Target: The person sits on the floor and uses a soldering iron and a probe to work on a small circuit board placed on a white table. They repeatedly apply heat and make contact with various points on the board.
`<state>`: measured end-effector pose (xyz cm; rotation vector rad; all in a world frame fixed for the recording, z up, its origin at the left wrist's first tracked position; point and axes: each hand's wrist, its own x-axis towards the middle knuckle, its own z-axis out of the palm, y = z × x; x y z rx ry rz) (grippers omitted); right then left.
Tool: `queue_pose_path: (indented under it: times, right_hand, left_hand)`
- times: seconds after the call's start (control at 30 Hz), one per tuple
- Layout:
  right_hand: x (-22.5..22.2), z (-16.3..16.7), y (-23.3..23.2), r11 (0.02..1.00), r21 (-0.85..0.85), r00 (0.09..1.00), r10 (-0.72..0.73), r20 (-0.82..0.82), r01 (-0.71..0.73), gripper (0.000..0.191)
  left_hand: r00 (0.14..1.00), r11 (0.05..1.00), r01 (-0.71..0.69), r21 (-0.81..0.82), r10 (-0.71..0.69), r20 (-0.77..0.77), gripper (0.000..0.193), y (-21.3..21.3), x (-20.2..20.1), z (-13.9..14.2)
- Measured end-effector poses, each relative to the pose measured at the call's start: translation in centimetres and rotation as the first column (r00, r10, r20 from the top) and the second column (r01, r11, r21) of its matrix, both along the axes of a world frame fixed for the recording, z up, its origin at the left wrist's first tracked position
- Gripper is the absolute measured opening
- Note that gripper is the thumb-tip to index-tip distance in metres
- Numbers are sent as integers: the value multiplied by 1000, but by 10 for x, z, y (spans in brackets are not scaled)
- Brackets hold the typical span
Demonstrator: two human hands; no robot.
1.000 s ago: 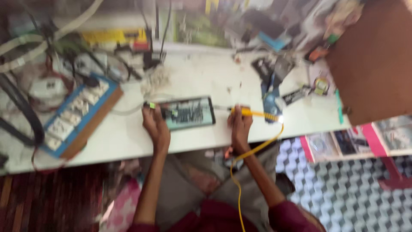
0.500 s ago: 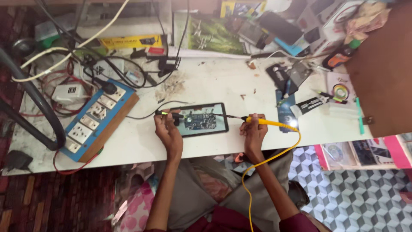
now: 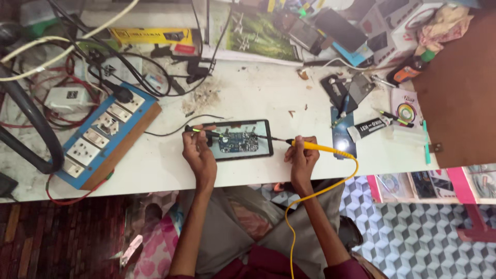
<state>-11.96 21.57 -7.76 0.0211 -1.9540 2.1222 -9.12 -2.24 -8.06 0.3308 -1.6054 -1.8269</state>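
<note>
Circuit board point(image 3: 238, 142) between both hands

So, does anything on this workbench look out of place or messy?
Yes. A patch of crumbly debris lies on the white table above the opened device, and small scraps are scattered nearby. Tangled cables crowd the switchboard.

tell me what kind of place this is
Most likely a small electronics or phone repair bench. The right hand holds a yellow soldering iron to an opened device whose circuit board shows, the left hand steadies it, and a switchboard with tangled cables sits alongside.
</note>
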Motion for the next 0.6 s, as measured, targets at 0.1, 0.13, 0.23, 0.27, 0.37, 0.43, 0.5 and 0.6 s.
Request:
queue_pose_path:
  times: [0.1, 0.13, 0.23, 0.27, 0.37, 0.43, 0.5, 0.6]
  right_hand:
    - [1, 0, -1, 999, 35, 1000, -13, 7, 13, 28]
    - [3, -1, -2, 999, 39, 1000, -14, 16, 13, 28]
    - [3, -2, -1, 999, -41, 999, 28, -28, -29, 26]
    - [3, -1, -1, 999, -40, 1000, 17, -16, -17, 27]
    - [1, 0, -1, 1000, -7, 1000, -20, 16, 20, 27]
    - [2, 0, -2, 999, 39, 999, -38, 24, 37, 27]
    - [3, -3, -2, 1000, 15, 1000, -18, 1, 18, 27]
    - [6, -8, 1, 1000, -17, 1000, -15, 12, 16, 29]
  left_hand:
    - [1000, 1000, 19, -2, -19, -18, 16, 0, 2, 1]
    - [1000, 1000, 15, -7, -15, 2, 16, -1, 3, 1]
    - [999, 1000, -3, -19, 4, 37, 15, 1, 7, -1]
    - [1000, 1000, -9, -26, 10, 27, 14, 1, 5, -1]
    - [1000, 1000, 19, -1, -19, -1, 13, 1, 2, -3]
    - [1000, 1000, 13, 9, -13, 7, 16, 0, 2, -4]
    - [1000, 1000, 8, -11, -8, 2, 16, -1, 4, -5]
    - [1000, 999, 18, -40, -18, -16, 14, 0, 6, -3]
